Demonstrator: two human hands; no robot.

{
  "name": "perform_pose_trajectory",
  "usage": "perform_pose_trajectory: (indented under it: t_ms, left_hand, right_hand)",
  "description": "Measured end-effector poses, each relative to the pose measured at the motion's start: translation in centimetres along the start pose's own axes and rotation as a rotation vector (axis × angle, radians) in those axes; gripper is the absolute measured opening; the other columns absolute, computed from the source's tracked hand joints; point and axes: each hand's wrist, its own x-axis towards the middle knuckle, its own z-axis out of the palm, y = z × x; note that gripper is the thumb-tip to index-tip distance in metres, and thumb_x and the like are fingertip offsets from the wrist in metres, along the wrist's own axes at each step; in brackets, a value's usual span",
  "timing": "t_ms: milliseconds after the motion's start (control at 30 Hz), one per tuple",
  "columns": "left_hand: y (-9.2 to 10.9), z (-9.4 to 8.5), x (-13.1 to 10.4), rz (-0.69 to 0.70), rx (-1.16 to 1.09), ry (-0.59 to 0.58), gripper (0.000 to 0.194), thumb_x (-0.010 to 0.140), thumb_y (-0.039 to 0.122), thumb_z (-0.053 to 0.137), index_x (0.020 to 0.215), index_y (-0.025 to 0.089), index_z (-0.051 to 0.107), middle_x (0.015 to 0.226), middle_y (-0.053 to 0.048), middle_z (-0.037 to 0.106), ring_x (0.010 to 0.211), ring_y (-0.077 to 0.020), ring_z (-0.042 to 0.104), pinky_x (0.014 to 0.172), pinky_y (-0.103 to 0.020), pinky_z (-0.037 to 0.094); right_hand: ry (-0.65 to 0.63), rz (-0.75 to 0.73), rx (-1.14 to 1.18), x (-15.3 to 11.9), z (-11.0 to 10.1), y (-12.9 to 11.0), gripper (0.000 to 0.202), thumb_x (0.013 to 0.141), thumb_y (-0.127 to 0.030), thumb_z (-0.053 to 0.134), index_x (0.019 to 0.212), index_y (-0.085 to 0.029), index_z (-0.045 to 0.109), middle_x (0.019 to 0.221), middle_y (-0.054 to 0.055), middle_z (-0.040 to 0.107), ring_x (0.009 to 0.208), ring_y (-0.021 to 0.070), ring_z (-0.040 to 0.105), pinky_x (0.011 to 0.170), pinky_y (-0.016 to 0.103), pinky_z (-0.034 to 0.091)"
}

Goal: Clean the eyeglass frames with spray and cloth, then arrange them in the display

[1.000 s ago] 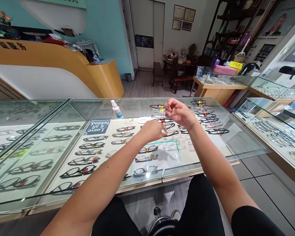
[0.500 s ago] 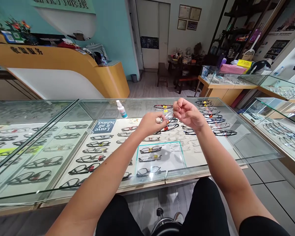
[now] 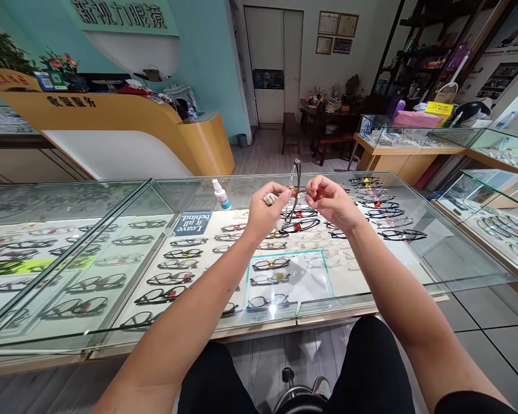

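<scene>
Black glasses (image 3: 298,185) now upright in left fingers (image 3: 284,197)

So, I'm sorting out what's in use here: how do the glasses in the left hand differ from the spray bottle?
Support: the held glasses are gripped by the left hand, while the spray bottle stands on the glass counter, untouched.
Look: the held glasses are dark and thin-framed; the spray bottle is white with a blue-marked lower part.
Both are outside the glass case.
</scene>
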Motion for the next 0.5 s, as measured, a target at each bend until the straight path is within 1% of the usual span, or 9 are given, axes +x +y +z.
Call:
perform_pose_trajectory:
  t_ms: [100,167,233,367,433,500]
  left_hand:
    - [0.1,0.2,-0.2,0.012,0.000,-0.017,0.044,0.090,0.065,0.084,0.090,0.023,0.069,0.095,-0.007,0.082,0.078,-0.0182,0.067,0.073,-0.033,0.052]
    - [0.0,0.4,-0.3,0.036,0.004,-0.016,0.045,0.090,0.063,0.085,0.094,0.024,0.063,0.094,-0.006,0.081,0.087,-0.0215,0.074,0.080,-0.034,0.056]
    - [0.0,0.5,-0.4,0.075,0.028,-0.025,0.043,0.091,0.060,0.084,0.097,0.025,0.060,0.093,-0.005,0.080,0.093,-0.0238,0.078,0.085,-0.035,0.057]
    - [-0.1,0.7,-0.6,0.129,0.129,-0.035,0.025,0.098,0.048,0.074,0.099,0.024,0.068,0.096,-0.005,0.081,0.096,-0.0234,0.078,0.087,-0.035,0.057]
    - [-0.1,0.7,-0.7,0.141,0.153,-0.023,0.019,0.098,0.042,0.073,0.099,0.023,0.073,0.100,-0.005,0.082,0.098,-0.0232,0.077,0.088,-0.034,0.056]
    - [-0.3,0.7,-0.7,0.143,0.152,-0.023,0.019,0.098,0.040,0.073,0.099,0.022,0.079,0.103,-0.006,0.084,0.100,-0.0235,0.076,0.089,-0.035,0.056]
  right_hand:
    - [0.031,-0.042,-0.015,0.0,0.4,0.1,0.033,0.066,-0.010,0.086,0.083,-0.024,0.062,0.083,-0.004,0.053,0.075,0.0127,0.051,0.069,0.029,0.040]
    - [0.048,-0.066,-0.062,0.0,0.5,0.3,0.032,0.068,-0.013,0.088,0.083,-0.024,0.061,0.082,-0.004,0.054,0.075,0.0135,0.052,0.070,0.030,0.040]
    - [0.068,-0.090,-0.132,0.0,0.6,0.5,0.033,0.071,-0.018,0.091,0.083,-0.025,0.061,0.082,-0.004,0.057,0.076,0.0150,0.054,0.071,0.031,0.042]
    - [0.114,-0.166,-0.295,0.0,0.8,1.0,0.032,0.077,-0.027,0.091,0.083,-0.026,0.059,0.083,-0.002,0.061,0.081,0.0174,0.057,0.077,0.034,0.043]
    - [0.137,-0.207,-0.390,0.0,0.9,1.3,0.027,0.081,-0.026,0.086,0.083,-0.026,0.059,0.084,-0.002,0.062,0.082,0.0177,0.057,0.080,0.035,0.043]
    - [0.155,-0.245,-0.478,-0.1,1.0,1.5,0.022,0.084,-0.023,0.080,0.083,-0.026,0.058,0.087,-0.001,0.062,0.083,0.0184,0.056,0.082,0.036,0.044]
